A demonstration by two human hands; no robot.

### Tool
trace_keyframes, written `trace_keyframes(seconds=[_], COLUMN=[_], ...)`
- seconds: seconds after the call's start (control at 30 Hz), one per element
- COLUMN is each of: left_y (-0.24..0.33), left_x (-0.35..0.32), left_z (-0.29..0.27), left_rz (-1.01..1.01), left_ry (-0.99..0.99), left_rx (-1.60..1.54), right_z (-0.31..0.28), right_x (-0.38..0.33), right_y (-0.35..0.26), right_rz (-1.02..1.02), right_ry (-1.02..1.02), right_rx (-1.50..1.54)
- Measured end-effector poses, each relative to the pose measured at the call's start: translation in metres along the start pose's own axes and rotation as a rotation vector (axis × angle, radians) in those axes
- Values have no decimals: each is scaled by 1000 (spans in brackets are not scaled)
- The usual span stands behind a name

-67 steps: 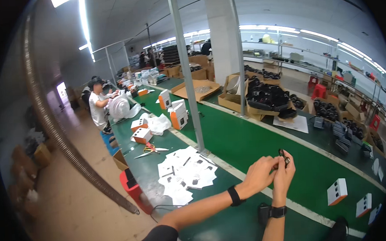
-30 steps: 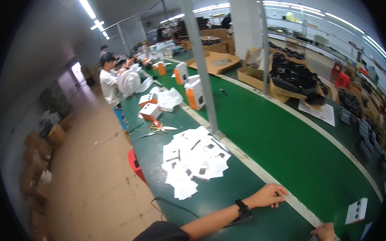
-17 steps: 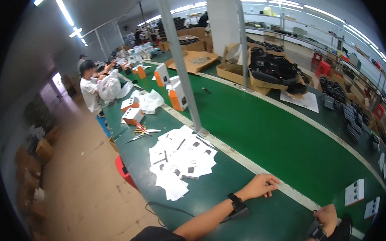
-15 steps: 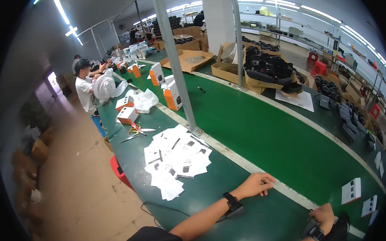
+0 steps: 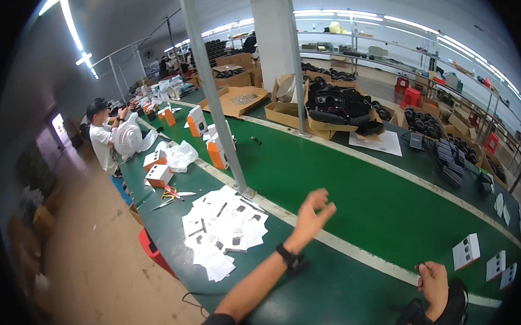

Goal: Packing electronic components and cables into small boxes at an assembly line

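My left hand point(image 5: 313, 216) is raised over the near edge strip of the green conveyor belt point(image 5: 331, 182). Its fingers are spread apart and slightly blurred, and nothing is in them. At the lower right, my right hand point(image 5: 433, 284) has its fingers curled closed beside the strip. Something small and dark shows at its fingertips, too small to name. Closest to that hand on the belt is a white box point(image 5: 466, 251) with dark pictures on it, and a second white box point(image 5: 496, 265) lies beyond it. A pile of white printed leaflets point(image 5: 222, 228) covers part of the table left of my left arm.
Scissors point(image 5: 170, 196), white-and-orange boxes point(image 5: 159, 176) and a plastic bag point(image 5: 182, 156) lie farther up the table. A metal post point(image 5: 214, 100) rises from the belt's edge. Across the belt stand cartons of black parts point(image 5: 336, 104). A co-worker point(image 5: 101, 134) is beyond a white fan point(image 5: 127, 139).
My left hand has lifted off the strip, moved left and away from me over the belt, and opened. My right hand has shifted slightly. The whole view has turned a little right.
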State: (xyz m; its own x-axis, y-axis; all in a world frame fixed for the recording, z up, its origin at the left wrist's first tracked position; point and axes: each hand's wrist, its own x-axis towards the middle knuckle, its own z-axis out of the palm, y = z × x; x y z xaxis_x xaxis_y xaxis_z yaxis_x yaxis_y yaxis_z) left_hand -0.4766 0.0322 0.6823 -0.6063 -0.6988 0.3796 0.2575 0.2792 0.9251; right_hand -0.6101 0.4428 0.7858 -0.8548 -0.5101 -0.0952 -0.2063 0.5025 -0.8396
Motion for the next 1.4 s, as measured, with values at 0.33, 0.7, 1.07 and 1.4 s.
trace_keyframes(seconds=[0.33, 0.7, 1.07, 1.4], left_y=[-59, -92, 9, 156], left_x=[234, 271, 96, -244], left_z=[-179, -228, -88, -78], left_rz=[-78, -233, 376, 150], left_ry=[1176, 1280, 268, 239], left_rx=[920, 741, 578, 665], right_z=[5, 13, 7, 29], right_x=[-16, -27, -60, -73], right_y=[-16, -63, -72, -110], right_rz=[-257, -138, -232, -636], right_ry=[172, 268, 341, 57], right_rx=[255, 259, 376, 311])
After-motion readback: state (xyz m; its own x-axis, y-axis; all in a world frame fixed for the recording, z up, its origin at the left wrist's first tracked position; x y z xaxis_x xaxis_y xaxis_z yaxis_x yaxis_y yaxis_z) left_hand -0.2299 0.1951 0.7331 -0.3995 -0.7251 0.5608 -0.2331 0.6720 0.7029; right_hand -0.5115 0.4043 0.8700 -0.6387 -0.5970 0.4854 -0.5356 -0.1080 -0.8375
